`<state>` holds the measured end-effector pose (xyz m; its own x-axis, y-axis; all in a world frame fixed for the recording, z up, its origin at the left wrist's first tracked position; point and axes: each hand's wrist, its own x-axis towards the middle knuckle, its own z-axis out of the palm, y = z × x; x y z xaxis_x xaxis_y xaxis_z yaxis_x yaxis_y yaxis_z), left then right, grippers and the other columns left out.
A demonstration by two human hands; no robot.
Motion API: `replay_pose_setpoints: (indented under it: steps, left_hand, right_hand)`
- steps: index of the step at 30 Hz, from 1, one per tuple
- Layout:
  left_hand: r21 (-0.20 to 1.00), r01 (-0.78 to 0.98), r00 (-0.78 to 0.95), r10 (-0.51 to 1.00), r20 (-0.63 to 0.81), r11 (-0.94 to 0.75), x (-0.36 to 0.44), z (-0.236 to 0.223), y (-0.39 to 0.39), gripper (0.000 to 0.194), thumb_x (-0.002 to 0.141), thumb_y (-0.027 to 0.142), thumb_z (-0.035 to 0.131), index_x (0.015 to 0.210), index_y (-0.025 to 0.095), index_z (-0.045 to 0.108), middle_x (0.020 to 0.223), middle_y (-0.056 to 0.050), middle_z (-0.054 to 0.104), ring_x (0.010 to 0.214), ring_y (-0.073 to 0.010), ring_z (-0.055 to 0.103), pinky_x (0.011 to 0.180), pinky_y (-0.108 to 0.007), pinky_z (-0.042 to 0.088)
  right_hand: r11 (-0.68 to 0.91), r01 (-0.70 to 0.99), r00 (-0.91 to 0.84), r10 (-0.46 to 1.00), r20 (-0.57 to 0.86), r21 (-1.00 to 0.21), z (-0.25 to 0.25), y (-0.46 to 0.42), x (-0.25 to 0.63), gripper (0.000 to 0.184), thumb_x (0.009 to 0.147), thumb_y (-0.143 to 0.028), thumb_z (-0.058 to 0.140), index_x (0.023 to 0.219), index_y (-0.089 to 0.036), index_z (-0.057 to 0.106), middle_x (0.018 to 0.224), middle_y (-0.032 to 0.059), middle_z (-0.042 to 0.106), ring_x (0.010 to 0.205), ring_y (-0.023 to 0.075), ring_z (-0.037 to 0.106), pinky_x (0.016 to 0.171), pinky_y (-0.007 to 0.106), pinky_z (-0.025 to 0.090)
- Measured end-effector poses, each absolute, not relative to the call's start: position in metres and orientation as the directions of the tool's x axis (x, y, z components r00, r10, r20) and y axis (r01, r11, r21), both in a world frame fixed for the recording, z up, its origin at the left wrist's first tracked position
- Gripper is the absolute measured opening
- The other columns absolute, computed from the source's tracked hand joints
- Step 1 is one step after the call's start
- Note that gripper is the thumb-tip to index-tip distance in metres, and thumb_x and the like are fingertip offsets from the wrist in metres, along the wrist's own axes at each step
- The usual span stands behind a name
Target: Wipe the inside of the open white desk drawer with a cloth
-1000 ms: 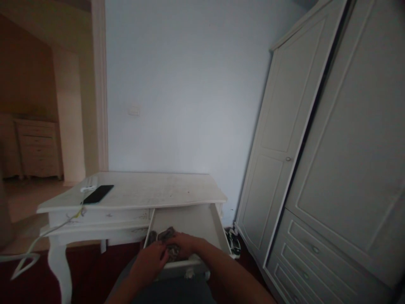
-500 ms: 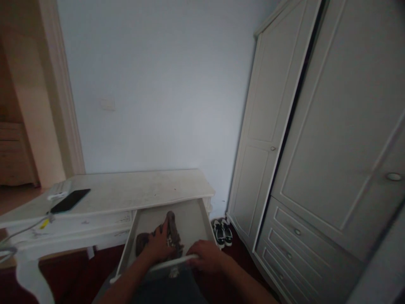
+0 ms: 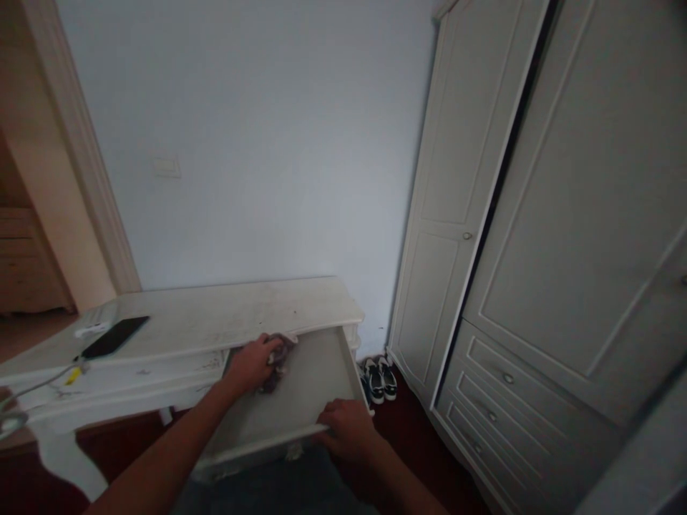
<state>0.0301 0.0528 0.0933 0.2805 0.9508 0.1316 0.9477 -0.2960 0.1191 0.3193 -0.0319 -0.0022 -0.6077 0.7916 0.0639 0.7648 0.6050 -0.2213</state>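
A white desk (image 3: 215,322) stands against the wall with its right drawer (image 3: 300,400) pulled out. My left hand (image 3: 252,363) reaches deep into the drawer near the desk top's edge, fingers closed on a crumpled dark cloth (image 3: 279,356). The front rim of the drawer is gripped by my right hand (image 3: 346,429) at its right end. What shows of the drawer's floor is bare and pale.
A black phone (image 3: 114,336) and a small white device (image 3: 92,329) lie on the desk's left end, a cable (image 3: 32,390) hanging off. A pair of dark shoes (image 3: 378,378) sits on the floor beside a tall white wardrobe (image 3: 537,250). A doorway opens at left.
My left hand has pushed the cloth from the drawer's front to its back. My right hand left the cloth and took hold of the drawer's front rim. The view swung right.
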Motion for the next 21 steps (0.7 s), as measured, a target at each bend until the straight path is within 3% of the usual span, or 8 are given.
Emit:
replay_pose_setpoints:
  steps: [3,5,8,10,15,21]
  left_hand:
    - [0.052,0.99,0.113,0.951,0.288,-0.133,-0.007,0.104,0.05,0.055,0.088,0.026,0.059,0.142,0.032,0.06,0.151,-0.011,0.05,0.123,-0.0344,0.06,0.103,-0.048,0.049]
    - [0.062,0.998,0.0,0.953,0.302,-0.019,-0.029,0.092,0.042,0.052,0.09,0.03,0.058,0.142,0.029,0.059,0.156,-0.014,0.043,0.125,-0.0363,0.058,0.102,-0.049,0.05]
    - [0.239,0.97,-0.092,0.978,0.189,0.045,-0.051,0.062,0.031,0.054,0.09,0.031,0.057,0.144,0.023,0.053,0.143,-0.014,0.049,0.115,-0.0271,0.064,0.097,-0.039,0.053]
    - [0.29,0.957,-0.068,0.989,0.132,0.028,-0.057,0.048,0.024,0.059,0.087,0.029,0.059,0.145,0.023,0.05,0.138,-0.012,0.051,0.11,-0.0236,0.066,0.094,-0.035,0.053]
    - [0.229,0.973,0.025,1.0,-0.002,-0.024,-0.061,0.058,-0.004,0.066,0.077,0.026,0.061,0.142,0.024,0.055,0.14,-0.011,0.054,0.105,-0.0262,0.07,0.091,-0.037,0.055]
    - [0.454,0.851,0.38,0.906,-0.187,-0.264,-0.075,0.098,-0.059,0.068,0.066,0.021,0.058,0.133,0.032,0.068,0.138,0.0,0.07,0.128,-0.0279,0.063,0.113,-0.038,0.045]
  right_hand:
    - [0.595,0.782,-0.592,0.802,0.077,-0.187,0.001,-0.033,0.318,0.049,0.1,-0.067,0.051,0.104,-0.025,0.076,0.104,0.0074,0.075,0.101,0.0271,0.068,0.084,0.033,0.048]
    - [0.601,0.779,-0.598,0.798,0.081,-0.179,0.002,-0.034,0.317,0.048,0.1,-0.067,0.051,0.104,-0.026,0.076,0.103,0.0067,0.076,0.101,0.027,0.068,0.083,0.033,0.048]
    - [0.589,0.79,-0.587,0.807,0.067,-0.17,0.003,-0.033,0.317,0.047,0.099,-0.066,0.053,0.103,-0.026,0.077,0.104,0.0064,0.076,0.101,0.0275,0.068,0.083,0.034,0.048]
    - [0.582,0.797,-0.58,0.812,0.061,-0.165,0.003,-0.032,0.317,0.047,0.1,-0.066,0.052,0.103,-0.027,0.077,0.104,0.0067,0.076,0.101,0.0279,0.069,0.083,0.034,0.049]
    - [0.577,0.799,-0.579,0.814,0.039,-0.168,0.003,-0.033,0.317,0.05,0.102,-0.067,0.047,0.105,-0.027,0.077,0.105,0.0069,0.076,0.1,0.0274,0.068,0.084,0.035,0.048]
    - [0.587,0.796,-0.583,0.809,0.077,-0.144,-0.004,-0.033,0.317,0.048,0.099,-0.068,0.053,0.105,-0.025,0.076,0.105,0.0077,0.075,0.102,0.0282,0.067,0.085,0.034,0.047]
